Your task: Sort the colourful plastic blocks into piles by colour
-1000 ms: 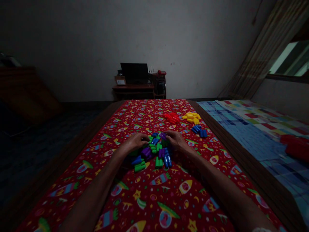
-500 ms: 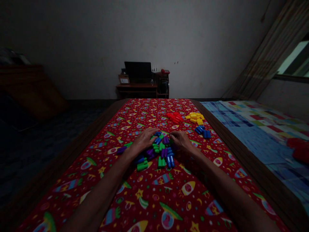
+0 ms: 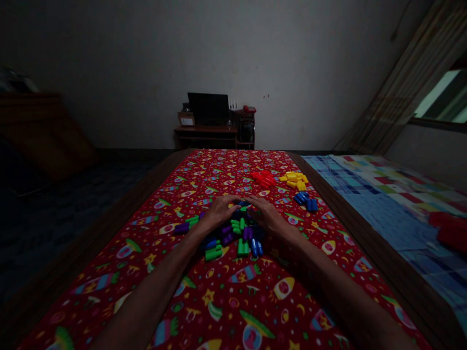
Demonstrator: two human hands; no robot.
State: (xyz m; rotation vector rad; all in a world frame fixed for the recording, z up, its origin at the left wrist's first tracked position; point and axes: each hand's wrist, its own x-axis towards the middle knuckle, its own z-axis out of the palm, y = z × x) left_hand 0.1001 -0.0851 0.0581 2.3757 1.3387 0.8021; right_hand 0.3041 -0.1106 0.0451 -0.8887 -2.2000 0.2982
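Observation:
A mixed heap of green, purple and blue plastic blocks (image 3: 237,233) lies on the red patterned cloth (image 3: 233,301). My left hand (image 3: 218,213) lies curved over the heap's far left side, fingers bent around the blocks. My right hand (image 3: 265,214) cups the far right side the same way, fingertips nearly meeting the left ones. Farther off sit sorted groups: red blocks (image 3: 263,178), yellow blocks (image 3: 295,179) and blue blocks (image 3: 305,200). A purple and green piece (image 3: 185,224) lies just left of the heap.
The cloth covers a long wooden-edged table (image 3: 368,243). A checked bedsheet (image 3: 386,194) with a red object (image 3: 448,228) lies to the right. A desk with a dark monitor (image 3: 208,109) stands at the far wall. Dark floor lies left.
Both hands have slid to the far side of the heap and closed in toward each other. A purple and green piece now lies apart at the left.

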